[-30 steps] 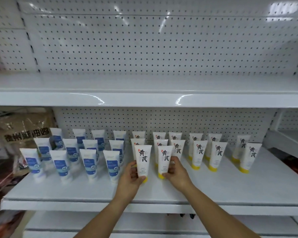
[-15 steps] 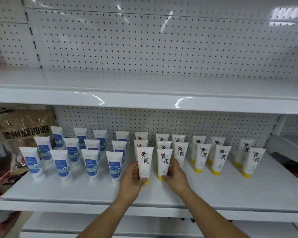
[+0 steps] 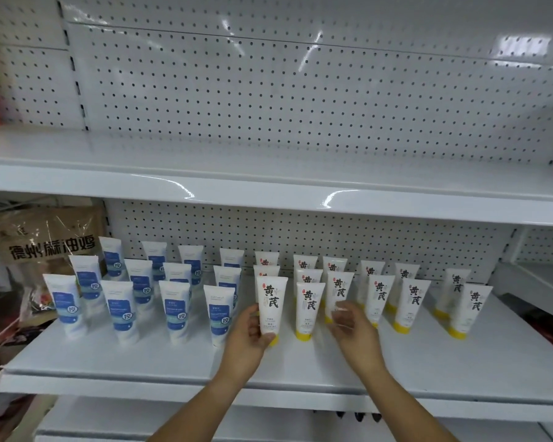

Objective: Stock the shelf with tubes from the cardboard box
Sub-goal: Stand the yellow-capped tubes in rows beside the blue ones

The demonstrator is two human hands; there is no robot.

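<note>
On the white middle shelf (image 3: 300, 374) stand several white tubes with yellow caps and, to their left, several blue-labelled tubes (image 3: 122, 311). My left hand (image 3: 248, 339) holds the lower part of the front yellow-capped tube (image 3: 271, 303), thumb on its yellow cap. Just right of it a second yellow-capped tube (image 3: 309, 309) stands upright by itself. My right hand (image 3: 353, 330) hovers to the right of that tube, fingers relaxed, holding nothing. The cardboard box is not in view.
A bare upper shelf (image 3: 268, 186) juts out above the tubes, with pegboard behind. A brown printed food bag (image 3: 45, 247) stands at the left end. Another shelf bay (image 3: 540, 282) lies to the right. Bare shelf surface lies in front of the tubes.
My right hand has let go of the second yellow-capped tube and drawn back to the right. My left hand still holds its tube. The camera has tilted up slightly.
</note>
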